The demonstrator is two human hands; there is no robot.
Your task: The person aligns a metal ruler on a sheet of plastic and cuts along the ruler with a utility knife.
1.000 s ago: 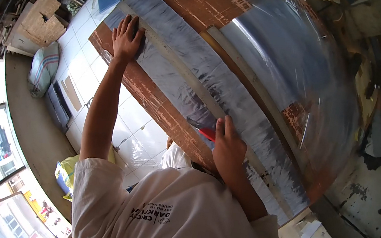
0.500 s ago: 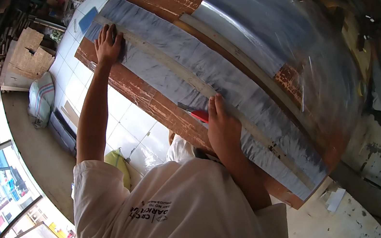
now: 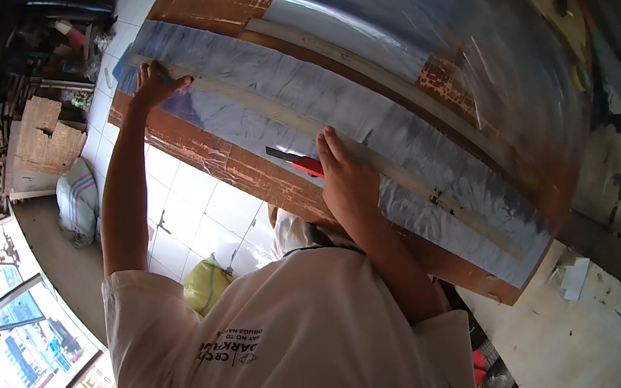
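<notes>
Gripping the red cutter [image 3: 308, 165], the right hand [image 3: 351, 188] has its fingers curled about the handle, blade pointing left; the strip [image 3: 282, 113] lies just beyond on the far side, index fingertip at it, its long axis running far left to near right, roughly along the blade, across the grey sheet [image 3: 249, 64] on the table [image 3: 265, 180]; the left hand [image 3: 151, 87], fingers spread, grasping nothing, rests by the strip's left end, well apart from the cutter

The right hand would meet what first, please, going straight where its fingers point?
The right hand seems to touch the long strip; beyond, across the grey sheet, it would likely meet the second strip first, depth unclear.
</notes>
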